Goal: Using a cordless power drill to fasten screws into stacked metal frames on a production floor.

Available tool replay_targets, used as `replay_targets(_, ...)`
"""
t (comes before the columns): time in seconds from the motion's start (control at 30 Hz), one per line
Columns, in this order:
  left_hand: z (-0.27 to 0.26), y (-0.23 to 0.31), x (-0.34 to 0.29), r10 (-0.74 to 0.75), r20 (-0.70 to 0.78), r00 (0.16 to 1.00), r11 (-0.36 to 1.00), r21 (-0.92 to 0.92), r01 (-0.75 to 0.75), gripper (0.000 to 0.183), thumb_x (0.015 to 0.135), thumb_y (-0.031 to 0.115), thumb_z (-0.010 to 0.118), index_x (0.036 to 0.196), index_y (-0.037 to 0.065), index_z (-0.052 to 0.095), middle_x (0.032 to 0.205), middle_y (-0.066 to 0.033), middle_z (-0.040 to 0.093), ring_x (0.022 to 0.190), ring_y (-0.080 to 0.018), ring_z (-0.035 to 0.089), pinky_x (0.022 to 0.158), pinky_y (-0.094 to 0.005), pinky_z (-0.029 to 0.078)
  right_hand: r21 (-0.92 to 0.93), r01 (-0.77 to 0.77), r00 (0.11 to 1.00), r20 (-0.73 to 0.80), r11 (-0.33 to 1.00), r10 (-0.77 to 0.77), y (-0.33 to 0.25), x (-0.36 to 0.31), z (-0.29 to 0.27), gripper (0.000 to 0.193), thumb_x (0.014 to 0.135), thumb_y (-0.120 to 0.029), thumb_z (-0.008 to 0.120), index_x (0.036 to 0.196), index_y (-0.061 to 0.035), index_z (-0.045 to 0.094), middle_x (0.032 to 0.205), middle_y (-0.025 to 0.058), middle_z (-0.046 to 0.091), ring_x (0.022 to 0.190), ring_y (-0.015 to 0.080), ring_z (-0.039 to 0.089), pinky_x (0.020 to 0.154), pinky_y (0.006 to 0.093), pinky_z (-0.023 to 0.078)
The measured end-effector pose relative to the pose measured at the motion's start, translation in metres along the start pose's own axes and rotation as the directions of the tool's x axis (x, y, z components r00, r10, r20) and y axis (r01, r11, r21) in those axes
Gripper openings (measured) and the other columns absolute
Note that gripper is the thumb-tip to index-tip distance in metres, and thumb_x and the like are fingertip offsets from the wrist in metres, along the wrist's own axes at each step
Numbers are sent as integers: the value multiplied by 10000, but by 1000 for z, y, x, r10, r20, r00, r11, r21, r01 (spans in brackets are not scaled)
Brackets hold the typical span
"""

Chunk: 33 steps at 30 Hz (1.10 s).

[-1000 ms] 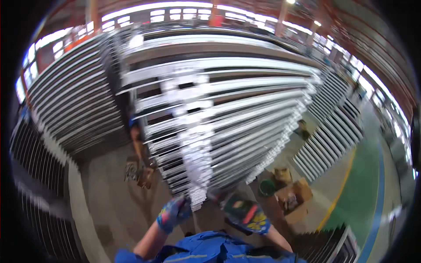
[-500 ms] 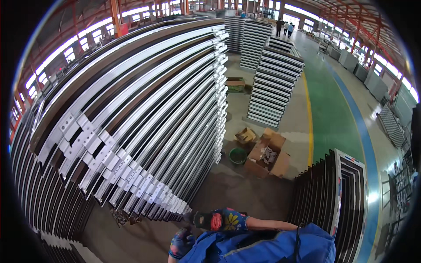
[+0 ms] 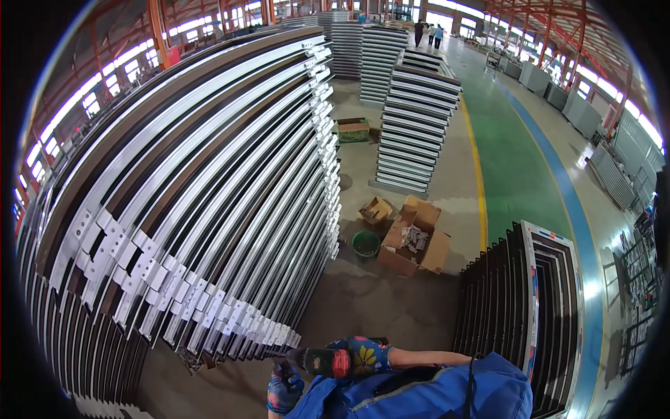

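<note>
My right hand [image 3: 364,356], in a blue glove with a flower pattern, is wrapped round a black and red power drill [image 3: 322,362]. The drill points left, toward the lower end of a tall stack of metal frames [image 3: 209,202] with white brackets [image 3: 164,283] along its near corner. Just below the drill's front end is my left hand [image 3: 285,388], in a similar patterned glove. Its fingers are curled together, and whatever may be between them is too small to make out. Where the drill's tip ends against the stack is hard to see.
An open cardboard box [image 3: 419,241] of small metal parts stands ahead, beside a green basket [image 3: 365,244] and a smaller box [image 3: 375,209]. More frames are stacked beyond [image 3: 412,126]. Dark frames [image 3: 516,307] lean upright at my right. People [image 3: 429,35] are far off.
The view has shifted, so the stack and boxes sit farther left. My left hand has come up closer to the drill's front end. My right hand keeps hold of the drill.
</note>
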State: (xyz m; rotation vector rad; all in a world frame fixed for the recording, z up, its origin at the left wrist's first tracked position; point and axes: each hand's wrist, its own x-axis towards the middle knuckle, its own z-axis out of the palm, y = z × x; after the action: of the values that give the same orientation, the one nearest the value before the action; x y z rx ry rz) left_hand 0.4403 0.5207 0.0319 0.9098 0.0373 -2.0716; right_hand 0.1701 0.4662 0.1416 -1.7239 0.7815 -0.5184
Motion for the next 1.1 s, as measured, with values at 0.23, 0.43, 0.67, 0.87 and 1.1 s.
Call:
replay_targets(0.23, -6, -6, 2, 175, 15, 984, 985, 1, -175, 357, 844, 500, 497, 734, 160, 479, 577, 54, 317, 476, -83, 282, 417, -228, 240, -90, -10, 1000, -9, 996, 9, -3, -1, 3, 428, 689, -264, 704, 1038, -61, 562, 939, 145, 611, 900, 312, 588, 782, 341, 472)
replay_targets(0.43, -13, -11, 3, 93, -85, 992, 992, -71, -100, 357, 922, 412, 406, 666, 163, 413, 540, 56, 309, 456, -82, 289, 412, -225, 235, -231, -40, 995, 77, 972, 60, -5, 5, 8, 372, 742, -265, 651, 1058, -81, 582, 972, 124, 620, 922, 290, 591, 806, 331, 465)
replay_targets(0.67, -11, -22, -7, 149, -240, 959, 972, 213, -98, 262, 917, 315, 476, 706, 159, 474, 560, 57, 388, 442, -55, 334, 388, -213, 243, -251, 69, 992, 116, 966, -40, -2, 8, 22, 293, 792, -234, 589, 1040, -81, 609, 981, 86, 634, 938, 252, 596, 799, 320, 459)
replay_targets(0.87, -10, -25, -11, 198, -136, 971, 972, 154, -177, 191, 881, 245, 547, 721, 146, 516, 578, 50, 435, 484, -65, 398, 422, -227, 317, -279, -71, 980, 158, 958, 119, 1, 10, 21, 420, 739, -345, 643, 1062, -82, 596, 1005, 121, 623, 949, 284, 586, 820, 352, 452)
replay_targets(1.1, -2, -27, -14, 119, -84, 989, 992, -33, -122, 79, 868, 181, 555, 814, 124, 548, 663, 31, 478, 599, -81, 450, 526, -226, 374, -155, -2, 989, 145, 988, 24, 32, 7, 28, 418, 739, -360, 640, 1054, -87, 605, 1017, 109, 627, 948, 268, 594, 810, 340, 457)
